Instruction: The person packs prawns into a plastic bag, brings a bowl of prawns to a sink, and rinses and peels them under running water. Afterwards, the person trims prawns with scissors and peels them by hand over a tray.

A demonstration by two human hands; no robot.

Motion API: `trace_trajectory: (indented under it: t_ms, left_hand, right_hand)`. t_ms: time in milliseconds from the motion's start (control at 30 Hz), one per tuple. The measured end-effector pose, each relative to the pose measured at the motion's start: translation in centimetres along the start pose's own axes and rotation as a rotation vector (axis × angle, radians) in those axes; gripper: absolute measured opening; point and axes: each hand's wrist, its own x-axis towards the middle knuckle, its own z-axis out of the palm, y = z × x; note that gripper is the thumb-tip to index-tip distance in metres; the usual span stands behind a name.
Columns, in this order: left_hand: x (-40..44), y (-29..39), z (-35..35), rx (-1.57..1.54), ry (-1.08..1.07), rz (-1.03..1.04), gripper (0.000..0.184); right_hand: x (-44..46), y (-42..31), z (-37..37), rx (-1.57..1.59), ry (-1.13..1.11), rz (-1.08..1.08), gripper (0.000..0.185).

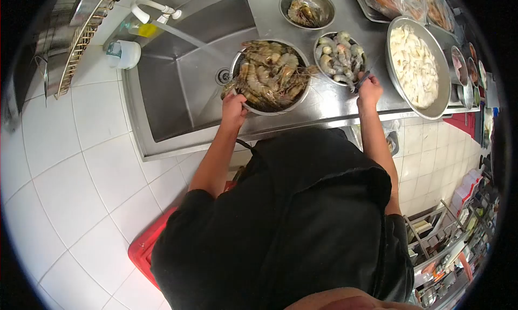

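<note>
A metal bowl (308, 92) heaped with whole, unpeeled shrimp (272, 75) sits at the sink's right edge. My left hand (234, 111) is closed at its near-left rim, and a shrimp lies just above the fingers. To the right, my right hand (369, 90) is closed around a small dark tool, which looks like a knife (362, 82). That hand is beside a smaller metal bowl (322, 74) of peeled grey shrimp (341, 56). The tool's far end is too thin to make out clearly.
Left is a steel sink (189, 102) with a white faucet (156, 9). A metal bowl (329, 13) with shrimp shells stands behind. Right is a large bowl (395, 78) of pale pieces, near bagged food (402, 2). A wire rack (86, 40) juts in at upper left.
</note>
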Motion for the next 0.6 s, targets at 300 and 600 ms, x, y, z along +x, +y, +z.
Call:
trace_trajectory:
  t_ms: [300, 600]
  left_hand:
    - [-0.5, -1.0, 3.8, 0.066, -0.254, -0.073, 0.023]
    - [4.1, 2.9, -3.7, -0.088, -0.363, -0.089, 0.052]
  right_hand:
    - [-0.7, -2.6, -2.0, -0.085, -0.243, 0.047, 0.022]
    - [-4.4, 1.4, -10.4, -0.464, -0.108, -0.453, 0.031]
